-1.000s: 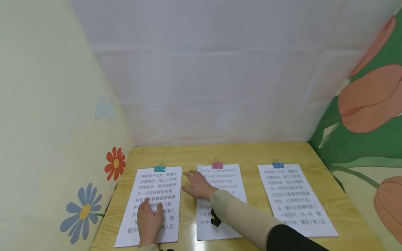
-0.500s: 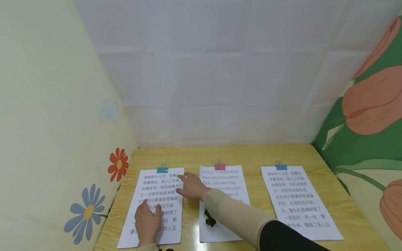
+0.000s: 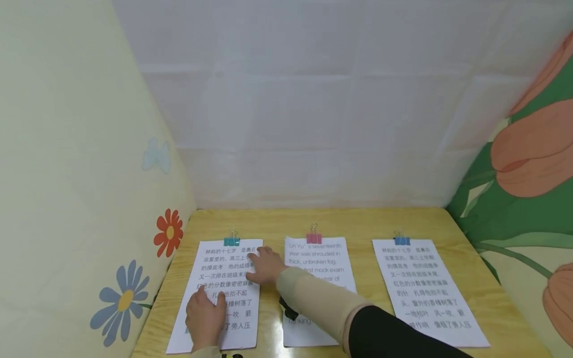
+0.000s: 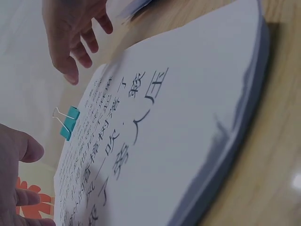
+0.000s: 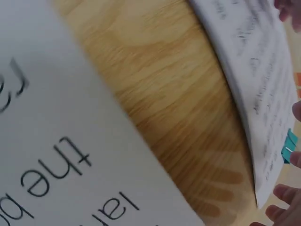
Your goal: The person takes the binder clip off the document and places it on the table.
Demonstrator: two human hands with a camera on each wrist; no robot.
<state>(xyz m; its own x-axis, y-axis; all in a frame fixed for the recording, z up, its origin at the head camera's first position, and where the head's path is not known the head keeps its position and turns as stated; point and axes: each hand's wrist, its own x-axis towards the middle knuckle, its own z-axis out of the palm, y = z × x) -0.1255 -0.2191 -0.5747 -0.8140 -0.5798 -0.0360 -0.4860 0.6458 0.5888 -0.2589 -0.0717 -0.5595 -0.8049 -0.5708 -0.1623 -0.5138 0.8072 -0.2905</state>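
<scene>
On the left of the table lies a thick stack of printed paper, held at its top by a teal binder clip. My left hand is over the lower left of this stack, fingers spread and relaxed. Reaching across from the right, my right hand has its fingertips over the stack's upper right edge. In the left wrist view, the fingers of both hands show around the stack, with nothing between them. The right wrist view catches the same stack beside loosely spread fingers.
A middle stack with English text and a pink clip lies partly under my right forearm. Farther right is a stack with Chinese text and a blue clip. A white cloth backdrop and painted side walls enclose the wooden table.
My right hand has moved left, from the gap between two stacks to over the left stack's right edge. The left hand has shifted slightly left. The head view has also shifted a little.
</scene>
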